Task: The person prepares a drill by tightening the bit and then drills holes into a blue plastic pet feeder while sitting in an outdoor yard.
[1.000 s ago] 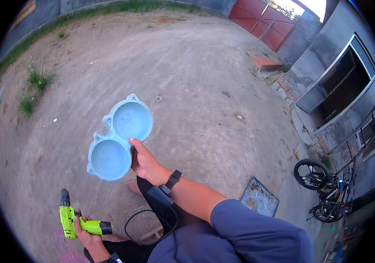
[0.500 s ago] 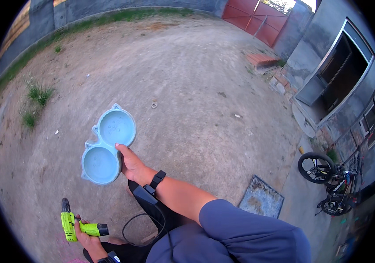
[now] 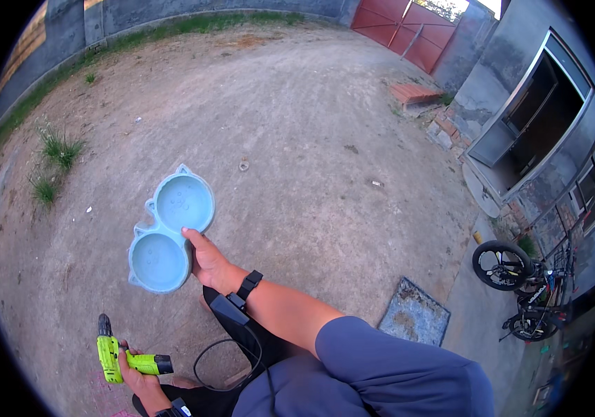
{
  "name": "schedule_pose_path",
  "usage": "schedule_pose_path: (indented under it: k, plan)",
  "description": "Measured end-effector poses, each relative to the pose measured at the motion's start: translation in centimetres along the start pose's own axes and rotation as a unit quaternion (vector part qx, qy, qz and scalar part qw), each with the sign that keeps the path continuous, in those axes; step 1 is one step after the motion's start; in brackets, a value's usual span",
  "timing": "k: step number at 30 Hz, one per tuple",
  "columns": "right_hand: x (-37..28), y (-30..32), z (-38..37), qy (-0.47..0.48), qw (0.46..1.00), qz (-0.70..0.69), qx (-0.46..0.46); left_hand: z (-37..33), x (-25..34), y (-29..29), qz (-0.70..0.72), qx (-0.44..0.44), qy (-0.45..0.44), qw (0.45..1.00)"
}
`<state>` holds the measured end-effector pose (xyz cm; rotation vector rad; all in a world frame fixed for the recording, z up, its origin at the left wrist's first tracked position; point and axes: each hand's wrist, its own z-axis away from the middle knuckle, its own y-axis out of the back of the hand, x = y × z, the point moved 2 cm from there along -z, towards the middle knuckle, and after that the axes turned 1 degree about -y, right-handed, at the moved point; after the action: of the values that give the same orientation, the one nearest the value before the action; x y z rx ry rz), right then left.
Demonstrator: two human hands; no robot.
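Note:
My right hand (image 3: 210, 261) grips a light blue double pet bowl (image 3: 159, 261) at its narrow middle, thumb on top and the other fingers hidden beneath. Its two round basins have small cat-ear points on the rims, and nothing shows inside them but a raised pattern. Lower left, a lime-green cordless drill (image 3: 108, 358) with a black chuck is in my left hand (image 3: 141, 381), fingers wrapped round the handle. The drill points away from me, with a bit in its chuck. Bowl and drill are apart, both held above the dirt ground.
A black cable (image 3: 203, 361) loops over my lap. To the right lie a square grey slab (image 3: 415, 313) and a fat-tyred bicycle (image 3: 502, 266) by the house wall. Farther off are an open doorway (image 3: 537, 115), stacked red bricks (image 3: 414, 93) and a red gate (image 3: 401, 31). Grass tufts (image 3: 59, 147) grow at left.
Almost nothing differs. The view has steadied and shifted very slightly; both hands keep the same hold on the pet bowl and the drill.

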<state>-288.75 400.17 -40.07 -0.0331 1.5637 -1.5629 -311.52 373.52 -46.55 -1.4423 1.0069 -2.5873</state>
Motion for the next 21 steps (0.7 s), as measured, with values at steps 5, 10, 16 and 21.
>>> schedule_pose_path:
  k: [5, 10, 16, 21]
  plan:
    - [-0.14, -0.29, 0.13, -0.01, 1.0, 0.015, 0.006, 0.12, 0.0, -0.07, 0.013, 0.005, 0.006, 1.0]
    - [-0.42, -0.85, 0.27, -0.008, 1.0, 0.02, 0.007, 0.38, 0.29, -0.6, 0.014, 0.006, 0.002, 1.0]
    - [-0.13, -0.67, 0.06, -0.007, 1.0, 0.02, 0.016, 0.32, 0.23, -0.43, 0.013, 0.002, -0.004, 1.0]
    - [0.03, -0.36, -0.15, -0.011, 0.999, 0.023, 0.022, 0.4, 0.17, -0.54, 0.014, -0.001, -0.003, 1.0]
